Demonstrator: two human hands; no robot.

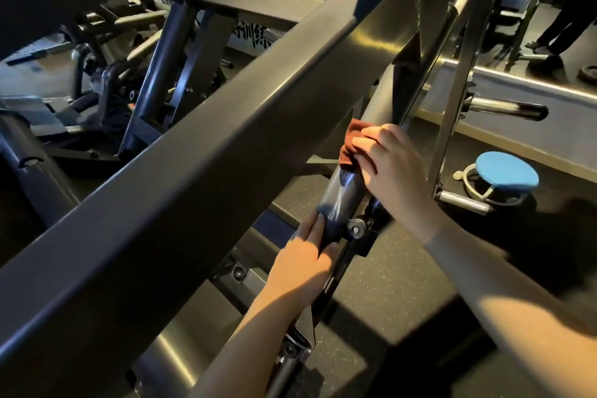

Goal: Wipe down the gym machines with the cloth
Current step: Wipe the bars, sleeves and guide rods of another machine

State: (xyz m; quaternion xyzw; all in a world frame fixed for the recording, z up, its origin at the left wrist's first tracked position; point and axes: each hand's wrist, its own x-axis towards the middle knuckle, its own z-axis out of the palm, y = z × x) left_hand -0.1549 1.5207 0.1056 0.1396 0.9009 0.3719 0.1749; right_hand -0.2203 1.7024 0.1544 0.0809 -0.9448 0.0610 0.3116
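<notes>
white panel (250, 39) lettering partly hidden, reads "训练". right hand (389, 163) fingers curled, clamping red-brown cloth (348, 154) against machine tube (342, 192); left hand (305, 260) grips tube lower down.

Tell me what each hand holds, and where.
Left hand grips the tube at its lower end. Right hand grips the bunched cloth, pressed on the tube's upper end.
</notes>
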